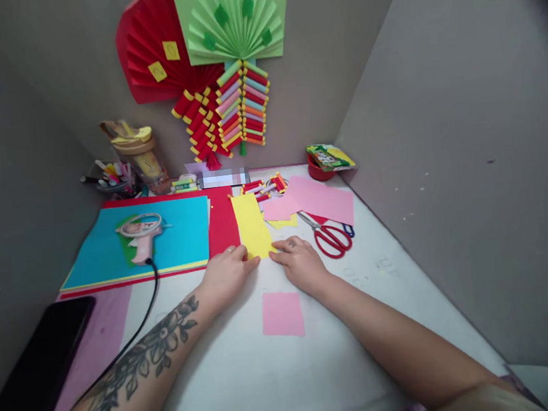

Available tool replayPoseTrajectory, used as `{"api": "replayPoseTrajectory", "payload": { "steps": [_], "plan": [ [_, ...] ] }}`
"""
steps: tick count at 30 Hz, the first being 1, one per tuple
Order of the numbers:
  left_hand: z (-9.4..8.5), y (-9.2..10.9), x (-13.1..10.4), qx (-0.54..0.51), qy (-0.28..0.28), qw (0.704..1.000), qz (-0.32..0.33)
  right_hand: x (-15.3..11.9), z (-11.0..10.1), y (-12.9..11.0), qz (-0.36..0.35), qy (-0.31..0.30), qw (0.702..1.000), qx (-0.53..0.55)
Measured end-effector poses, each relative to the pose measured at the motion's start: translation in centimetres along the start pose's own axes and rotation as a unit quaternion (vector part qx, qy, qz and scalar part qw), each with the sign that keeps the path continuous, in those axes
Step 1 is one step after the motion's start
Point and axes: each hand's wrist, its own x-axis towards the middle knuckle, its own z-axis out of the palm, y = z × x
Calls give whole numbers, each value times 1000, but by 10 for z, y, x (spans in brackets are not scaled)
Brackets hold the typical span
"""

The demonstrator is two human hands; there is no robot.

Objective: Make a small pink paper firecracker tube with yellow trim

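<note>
A long strip of yellow paper (252, 224) lies flat on the white tabletop, its long side running away from me. My left hand (227, 271) pinches its near left corner between thumb and curled fingers. At the near right corner, my right hand (301, 265) grips it the same way. Closer to me, apart from both hands, lies a small pink paper square (282, 314). Just right of the strip are a larger pink sheet (321, 199) and red-handled scissors (330, 239).
Left, a glue gun (143, 237) with a black cord rests on stacked blue sheets (187, 228). A black phone-like slab (40, 367) lies nearer. Small rolled paper tubes (266, 186) and a red bowl (320, 172) sit at the back. Paper fans (238, 21) hang on the wall.
</note>
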Motion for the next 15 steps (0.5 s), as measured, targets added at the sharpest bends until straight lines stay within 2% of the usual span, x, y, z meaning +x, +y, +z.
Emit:
{"api": "replayPoseTrajectory", "payload": {
  "steps": [6,10,12,15],
  "plan": [
    [-5,6,-10,14,-7,1000,-26,-6,-2,6,12,4,1000,-13],
    [-4,8,-14,9,-10,999,-44,-6,0,10,7,24,999,20],
    [0,4,-16,-23,26,998,-54,-5,1,13,2,54,996,73],
    [8,-2,-18,-105,118,984,-84,-5,1,16,15,109,982,151]
  ]
}}
